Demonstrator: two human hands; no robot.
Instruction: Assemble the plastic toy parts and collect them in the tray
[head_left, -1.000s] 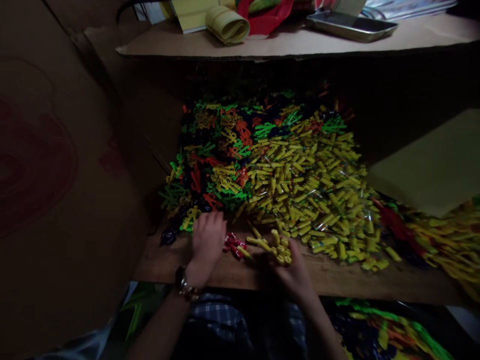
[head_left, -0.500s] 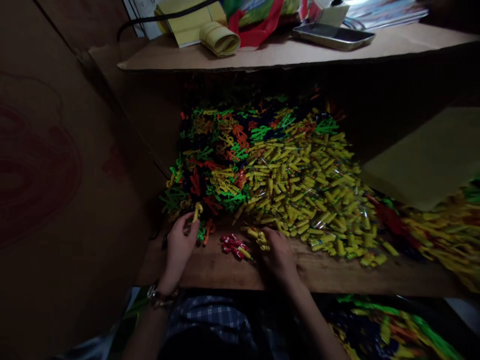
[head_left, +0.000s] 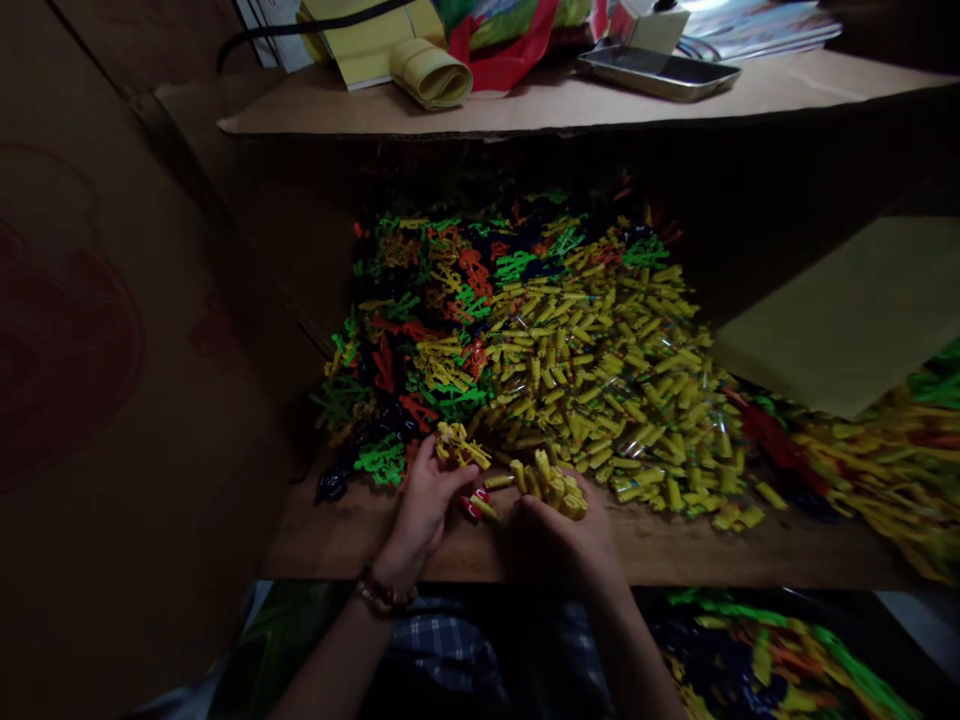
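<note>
Head view — left hand [head_left: 424,500] pinches yellow piece [head_left: 459,447], right hand [head_left: 559,525] clutches yellow tubes [head_left: 551,483] (a fistful).

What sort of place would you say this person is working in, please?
Probably a small sorting or packing workbench for plastic toy parts. A big heap of yellow pieces and mixed coloured pieces covers the wooden bench, walled by cardboard, and both hands hold yellow pieces.
</note>
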